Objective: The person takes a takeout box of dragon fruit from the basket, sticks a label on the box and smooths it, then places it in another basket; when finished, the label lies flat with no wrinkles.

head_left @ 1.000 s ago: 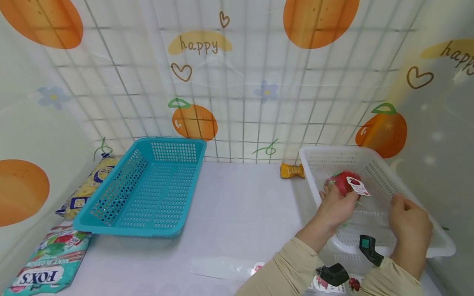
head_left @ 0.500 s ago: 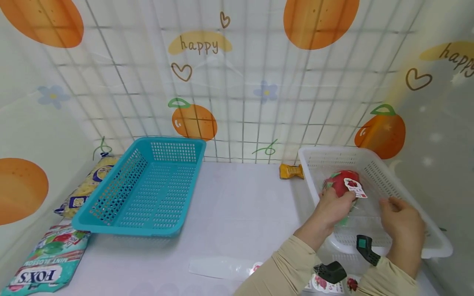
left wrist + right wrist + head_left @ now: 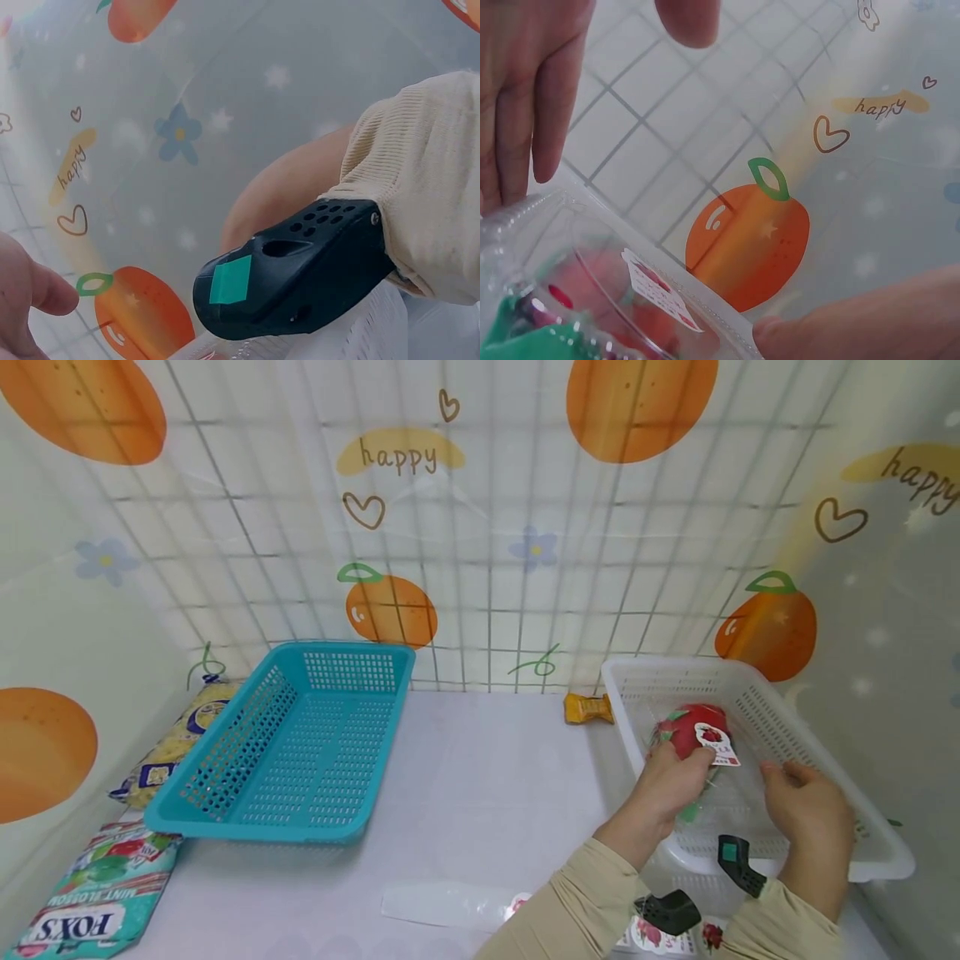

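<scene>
A clear plastic bag of red fruit with green parts and a white printed label is over the white basket. In the head view my left hand holds the bag, thumb at the label's lower edge. To its right, my right hand has thumb and curled index finger together at the clear plastic. The right wrist view shows the shiny bag close up, with fingers above it and a fingertip by its edge. The left wrist view shows part of a hand and the right arm's black wrist camera.
A turquoise basket stands left of centre, beside a yellow pasta bag and a FOX'S bag. A small orange-yellow wrapped piece lies by the white basket. Printed labels and a clear strip lie near the front.
My right hand has moved left, closer to the bag and my left hand. The bag has shifted very slightly left; the left hand keeps its hold.
</scene>
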Motion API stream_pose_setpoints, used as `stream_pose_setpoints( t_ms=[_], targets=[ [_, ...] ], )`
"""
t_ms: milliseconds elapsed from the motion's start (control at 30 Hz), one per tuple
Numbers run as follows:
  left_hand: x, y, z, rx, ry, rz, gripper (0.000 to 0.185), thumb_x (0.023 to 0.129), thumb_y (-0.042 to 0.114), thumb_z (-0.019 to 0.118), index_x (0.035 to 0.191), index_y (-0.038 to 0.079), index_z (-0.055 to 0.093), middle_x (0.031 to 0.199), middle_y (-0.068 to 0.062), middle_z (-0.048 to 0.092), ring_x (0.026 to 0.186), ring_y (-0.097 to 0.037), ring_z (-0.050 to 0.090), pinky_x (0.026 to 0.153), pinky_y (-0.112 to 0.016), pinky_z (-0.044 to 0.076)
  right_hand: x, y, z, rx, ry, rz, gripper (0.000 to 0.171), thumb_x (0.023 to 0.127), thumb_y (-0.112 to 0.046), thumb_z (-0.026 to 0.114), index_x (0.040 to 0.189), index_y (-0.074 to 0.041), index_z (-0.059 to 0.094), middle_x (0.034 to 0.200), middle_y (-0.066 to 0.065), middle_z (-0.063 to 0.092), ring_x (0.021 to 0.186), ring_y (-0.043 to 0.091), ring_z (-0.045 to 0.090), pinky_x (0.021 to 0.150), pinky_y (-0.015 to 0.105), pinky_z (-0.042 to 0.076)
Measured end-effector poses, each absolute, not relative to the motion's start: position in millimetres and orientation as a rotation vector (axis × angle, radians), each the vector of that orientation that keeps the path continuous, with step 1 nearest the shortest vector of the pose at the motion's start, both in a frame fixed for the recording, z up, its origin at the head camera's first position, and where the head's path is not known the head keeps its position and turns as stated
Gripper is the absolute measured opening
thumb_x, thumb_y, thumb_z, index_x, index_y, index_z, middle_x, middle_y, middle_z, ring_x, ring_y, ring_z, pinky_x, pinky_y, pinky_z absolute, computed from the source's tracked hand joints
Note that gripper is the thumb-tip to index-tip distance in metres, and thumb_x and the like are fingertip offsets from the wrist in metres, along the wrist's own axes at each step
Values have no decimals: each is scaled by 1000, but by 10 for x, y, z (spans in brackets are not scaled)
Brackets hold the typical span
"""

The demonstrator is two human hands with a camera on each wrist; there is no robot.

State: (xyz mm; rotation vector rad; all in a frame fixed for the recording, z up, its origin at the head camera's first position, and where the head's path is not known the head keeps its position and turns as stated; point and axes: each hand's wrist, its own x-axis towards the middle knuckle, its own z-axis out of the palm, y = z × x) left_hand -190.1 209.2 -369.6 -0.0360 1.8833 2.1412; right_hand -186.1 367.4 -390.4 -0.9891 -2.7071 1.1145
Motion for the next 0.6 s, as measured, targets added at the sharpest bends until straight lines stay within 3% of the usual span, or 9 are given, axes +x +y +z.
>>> stream_pose_setpoints(
  t_ms=[267,600],
  targets=[
    [-1917,2093,-3713,-11,1857,2185,23,94,22,62,115,13,61,97,6,59,87,-8,50,80,-30,43,-1855,3665,-3881,-964,-2725,1061,69,107,-44,32,157,3,27,152,37,37,137,56,34,111,67,31],
    [-1930,2063,-3696,31,1760,2247,29,98,20,61,126,26,58,114,6,64,101,-7,53,99,-37,44,-1834,3684,-3814,-974,-2741,1121,74,106,-51,29,160,-1,22,158,33,32,140,55,33,113,67,30]
  ],
)
